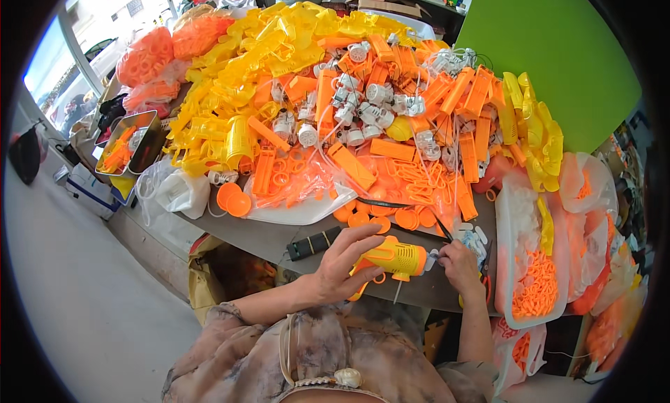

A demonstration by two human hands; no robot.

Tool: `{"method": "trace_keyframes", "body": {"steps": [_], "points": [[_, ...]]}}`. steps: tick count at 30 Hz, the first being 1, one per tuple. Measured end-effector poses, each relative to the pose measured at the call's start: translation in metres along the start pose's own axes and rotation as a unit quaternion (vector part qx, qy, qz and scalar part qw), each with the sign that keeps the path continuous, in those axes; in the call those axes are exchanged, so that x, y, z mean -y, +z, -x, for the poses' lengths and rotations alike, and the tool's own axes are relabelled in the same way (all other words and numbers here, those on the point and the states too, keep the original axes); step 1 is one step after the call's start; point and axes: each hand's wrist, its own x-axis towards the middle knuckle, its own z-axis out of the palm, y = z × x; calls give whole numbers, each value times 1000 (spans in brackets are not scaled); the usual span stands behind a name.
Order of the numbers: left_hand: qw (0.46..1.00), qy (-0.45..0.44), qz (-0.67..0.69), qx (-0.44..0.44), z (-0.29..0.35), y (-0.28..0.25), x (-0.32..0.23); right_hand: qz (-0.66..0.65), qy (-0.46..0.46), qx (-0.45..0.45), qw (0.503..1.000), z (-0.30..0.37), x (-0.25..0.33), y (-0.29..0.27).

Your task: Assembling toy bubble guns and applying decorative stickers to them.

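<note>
My left hand is closed around a yellow plastic toy housing, fingers over its top and thumb along its side. The housing lies sideways, with a vented barrel, orange parts at both ends and a thin metal rod pointing down from it. At its right end, my right hand has its fingers pinched together beside a small bluish-grey piece. What those fingers grip is hidden. A black cable-like strip runs up to them. Left of the housing lies a black cylinder with a ribbed grip.
A large heap of yellow shells, orange battery-box-like parts and white motor units covers the table. Orange discs lie near its front edge. At right stands a clear bin of small orange rings; a green panel rises behind.
</note>
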Motion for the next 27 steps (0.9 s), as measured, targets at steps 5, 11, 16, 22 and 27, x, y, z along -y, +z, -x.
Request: {"method": "trace_keyframes", "body": {"steps": [5, 11, 16, 22, 27], "points": [[998, -6, 41, 45, -14, 12, -1, 0, -12, -70, 997, 6, -2, -3], [969, -155, 176, 80, -25, 31, 1, -469, 224, -107, 847, -9, 22, -32], [868, -316, 366, 111, -47, 65, -9, -574, 199, -163, 778, -9, 62, -28], [821, -376, 419, 93, -57, 71, -5, -602, 134, -194, 763, -1, 90, -10], [825, -396, 365, 170, -63, 39, 4, -460, -17, -252, 851, -2, 81, -15]]}}
